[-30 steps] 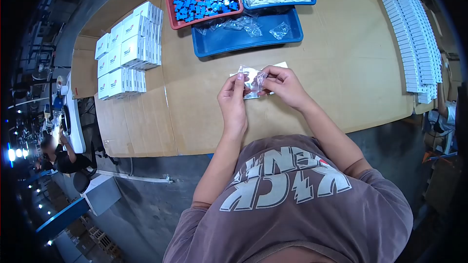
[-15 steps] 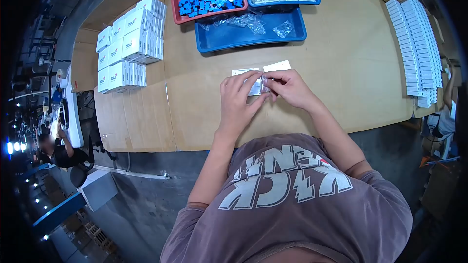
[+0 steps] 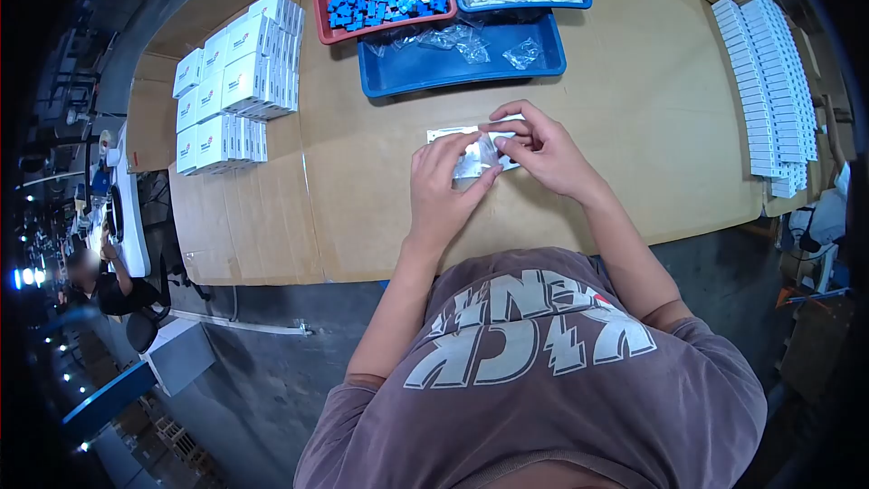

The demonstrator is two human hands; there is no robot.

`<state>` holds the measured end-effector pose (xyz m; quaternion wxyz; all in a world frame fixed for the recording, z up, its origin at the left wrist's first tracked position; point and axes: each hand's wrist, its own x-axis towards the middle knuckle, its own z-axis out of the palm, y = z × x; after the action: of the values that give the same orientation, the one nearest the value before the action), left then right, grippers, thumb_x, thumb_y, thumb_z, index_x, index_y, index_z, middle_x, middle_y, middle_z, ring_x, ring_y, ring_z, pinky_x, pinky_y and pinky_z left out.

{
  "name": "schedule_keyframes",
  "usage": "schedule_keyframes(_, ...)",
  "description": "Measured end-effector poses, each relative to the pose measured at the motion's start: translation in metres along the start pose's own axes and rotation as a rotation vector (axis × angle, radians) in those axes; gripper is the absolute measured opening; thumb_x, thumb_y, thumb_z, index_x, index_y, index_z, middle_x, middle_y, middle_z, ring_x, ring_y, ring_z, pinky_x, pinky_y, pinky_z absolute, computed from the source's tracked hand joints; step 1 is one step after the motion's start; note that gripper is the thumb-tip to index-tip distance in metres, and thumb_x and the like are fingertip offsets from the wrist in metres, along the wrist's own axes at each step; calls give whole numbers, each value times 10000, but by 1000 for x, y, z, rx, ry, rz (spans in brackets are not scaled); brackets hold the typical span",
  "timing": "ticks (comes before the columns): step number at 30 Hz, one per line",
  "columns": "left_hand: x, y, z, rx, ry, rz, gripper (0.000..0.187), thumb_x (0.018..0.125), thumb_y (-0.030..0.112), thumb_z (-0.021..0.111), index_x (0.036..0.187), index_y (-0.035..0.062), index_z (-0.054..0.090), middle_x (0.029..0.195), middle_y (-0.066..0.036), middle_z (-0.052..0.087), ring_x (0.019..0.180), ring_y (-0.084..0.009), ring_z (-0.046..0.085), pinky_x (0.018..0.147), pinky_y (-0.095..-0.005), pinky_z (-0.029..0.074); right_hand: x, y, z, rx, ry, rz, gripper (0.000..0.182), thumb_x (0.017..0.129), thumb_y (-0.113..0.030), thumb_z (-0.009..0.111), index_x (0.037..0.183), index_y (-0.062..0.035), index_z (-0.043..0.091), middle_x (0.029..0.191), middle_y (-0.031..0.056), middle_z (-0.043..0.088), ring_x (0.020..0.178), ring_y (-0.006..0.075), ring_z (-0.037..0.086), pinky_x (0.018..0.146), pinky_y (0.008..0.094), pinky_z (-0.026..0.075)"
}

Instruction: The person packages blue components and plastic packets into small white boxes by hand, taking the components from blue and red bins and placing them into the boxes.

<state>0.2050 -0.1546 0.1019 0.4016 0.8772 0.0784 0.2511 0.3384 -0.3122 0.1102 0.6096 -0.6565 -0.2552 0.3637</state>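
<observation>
Between my hands, over the cardboard-covered table, is a small clear plastic bag with something whitish in or under it. My left hand pinches the bag's left side between thumb and fingers. From the right, my right hand grips the bag's edge with thumb and fingertips, its index finger raised and bent. A white card or leaflet shows by the left fingertips, partly covered by the hand. What the bag contains is too small to make out.
Ahead stand a red tray of blue plastic pieces, a blue tray of white sticks and a lower blue tray with clear bags. White boxes are stacked left, more right. Another person sits far left.
My right hand has turned and lifted its index finger, shifting slightly at the bag. The left hand stays almost in place. The bag's right side now stands more spread.
</observation>
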Motion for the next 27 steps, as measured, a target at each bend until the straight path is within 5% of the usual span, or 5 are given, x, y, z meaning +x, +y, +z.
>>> schedule_keyframes(6,-4,-3,5,-423,-88,-270,386,868,179,848,1196,18,723,952,-47,722,895,-145,642,804,-314,519,0,-9,-11,-148,-205,-142,377,1113,-286,536,1192,25,732,1497,176,590,1281,262,615,1063,394,498)
schedule_keyframes(10,-7,-10,10,-735,-233,-547,306,932,137,799,1206,17,733,923,-1,701,852,-59,586,807,-251,504,2,-4,-12,-110,-273,-69,479,1108,-390,523,1191,26,746,1510,177,575,1310,279,607,1095,403,491)
schedule_keyframes(19,-16,-34,23,-984,-473,-663,266,1064,165,628,1271,4,674,1049,-38,735,821,-50,575,761,-220,472,27,-6,-44,-232,-334,-52,459,1105,-374,542,1074,21,773,1425,132,663,1260,245,633,1040,374,507)
schedule_keyframes(23,-20,-40,27,-972,-463,-613,285,1097,222,563,1239,7,683,1026,-32,725,832,-53,563,766,-215,461,71,-34,-86,-451,0,-25,319,1070,-263,618,1115,25,746,1095,112,785,981,135,668,873,337,537)
schedule_keyframes(27,-21,-31,24,-999,-492,-708,319,1110,293,531,1181,29,695,883,12,656,754,-36,491,669,-207,381,138,-44,-129,-684,290,-271,243,1024,-221,643,1118,-25,752,1003,120,772,922,232,702,832,381,547)
